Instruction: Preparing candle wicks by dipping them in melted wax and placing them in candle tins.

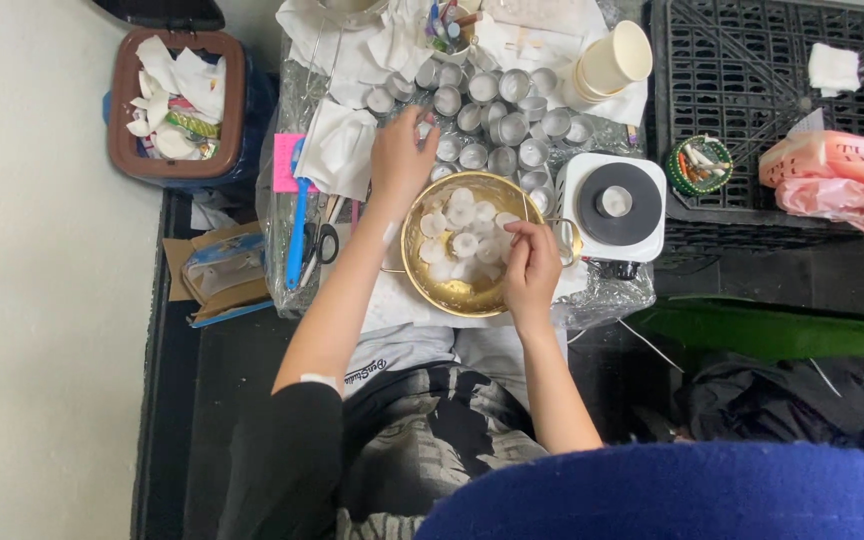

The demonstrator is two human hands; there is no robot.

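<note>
Right hand [530, 268] pinches a small white wax disc over the shiny round brass bowl [459, 243], heaped with pale discs below that grip. Left hand [400, 155] reaches beyond the bowl, fingers curled onto little metal cups [500, 120] on the foil-covered surface [612, 290].

Brass bowl [457, 290], round and shiny, upright near the surface's front edge, holding a heap of white wax discs [464, 232]. Small metal cups [497, 125], empty and upright, clustered just behind the bowl, some touching its rim.
</note>
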